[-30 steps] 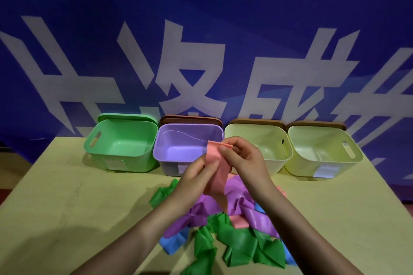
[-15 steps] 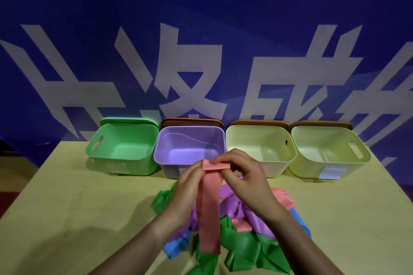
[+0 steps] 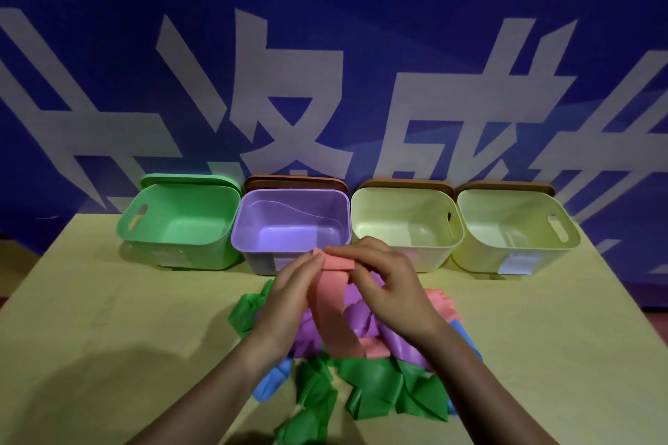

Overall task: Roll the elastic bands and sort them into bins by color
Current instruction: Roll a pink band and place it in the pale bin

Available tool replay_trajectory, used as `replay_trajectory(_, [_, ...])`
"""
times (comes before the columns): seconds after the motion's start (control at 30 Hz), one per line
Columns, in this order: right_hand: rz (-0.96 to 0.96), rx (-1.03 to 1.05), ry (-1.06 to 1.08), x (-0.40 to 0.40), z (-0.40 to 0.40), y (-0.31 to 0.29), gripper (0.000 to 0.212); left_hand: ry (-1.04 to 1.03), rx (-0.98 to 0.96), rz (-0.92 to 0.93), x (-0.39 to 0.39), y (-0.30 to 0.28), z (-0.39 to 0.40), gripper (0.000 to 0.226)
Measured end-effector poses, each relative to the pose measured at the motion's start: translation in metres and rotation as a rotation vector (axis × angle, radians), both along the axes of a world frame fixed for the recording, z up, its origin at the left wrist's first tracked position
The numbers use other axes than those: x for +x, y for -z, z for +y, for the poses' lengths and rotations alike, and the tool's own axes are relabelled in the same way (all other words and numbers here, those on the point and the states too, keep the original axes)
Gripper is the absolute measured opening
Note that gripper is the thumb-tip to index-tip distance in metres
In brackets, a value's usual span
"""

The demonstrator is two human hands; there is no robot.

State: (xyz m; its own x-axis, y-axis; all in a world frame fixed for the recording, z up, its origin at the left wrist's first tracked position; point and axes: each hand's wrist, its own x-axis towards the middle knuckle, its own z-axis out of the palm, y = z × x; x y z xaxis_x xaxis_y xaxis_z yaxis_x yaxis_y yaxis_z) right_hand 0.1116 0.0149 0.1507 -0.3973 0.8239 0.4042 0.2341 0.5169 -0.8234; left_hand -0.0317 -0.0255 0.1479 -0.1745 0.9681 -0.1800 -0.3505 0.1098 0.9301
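Both hands pinch the folded top end of a pink elastic band [image 3: 334, 303]: the left hand [image 3: 292, 294] on its left edge, the right hand [image 3: 388, 284] on its right. The band hangs from the fingers toward the near side, its long axis running far to near, above the pile of bands [image 3: 376, 383] on the worktop [image 3: 108, 336], just in front of the purple bin [image 3: 289, 224].

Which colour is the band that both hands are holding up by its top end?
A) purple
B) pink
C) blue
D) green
B: the left hand and right hand pinch the folded top of a pink band, which hangs down over the mixed pile on the table.
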Motion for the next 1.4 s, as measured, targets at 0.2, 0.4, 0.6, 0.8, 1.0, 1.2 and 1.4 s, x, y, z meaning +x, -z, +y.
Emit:
replay_trajectory(0.2, [0.061, -0.252, -0.068, -0.005, -0.013, -0.012, 0.032, -0.038, -0.054, 0.045, -0.006, 0.002, -0.005, 0.028])
replay_trajectory(0.4, [0.174, -0.402, -0.058, -0.031, -0.029, -0.023, 0.018, -0.083, 0.010, 0.196, -0.023, -0.002, -0.024, 0.026])
replay_trajectory(0.6, [0.218, -0.458, -0.092, -0.072, -0.048, -0.028, 0.028, -0.090, 0.083, 0.267, -0.059, -0.010, -0.048, 0.030])
replay_trajectory(0.8, [0.239, -0.509, -0.112, -0.106, -0.060, -0.024, 0.015, -0.096, 0.102, 0.291, -0.093, -0.011, -0.063, 0.033])
replay_trajectory(1.0, [0.247, -0.481, -0.043, -0.120, -0.066, -0.023, 0.016, -0.006, 0.141, 0.280, -0.106, -0.011, -0.070, 0.028])
replay_trajectory(1.2, [0.223, -0.466, -0.003, -0.119, -0.064, -0.022, 0.015, 0.031, 0.109, 0.298, -0.107, -0.003, -0.058, 0.028])
replay_trajectory(1.4, [0.251, -0.526, 0.051, -0.110, -0.055, -0.016, 0.008, 0.101, 0.089, 0.261, -0.104, 0.008, -0.040, 0.023])
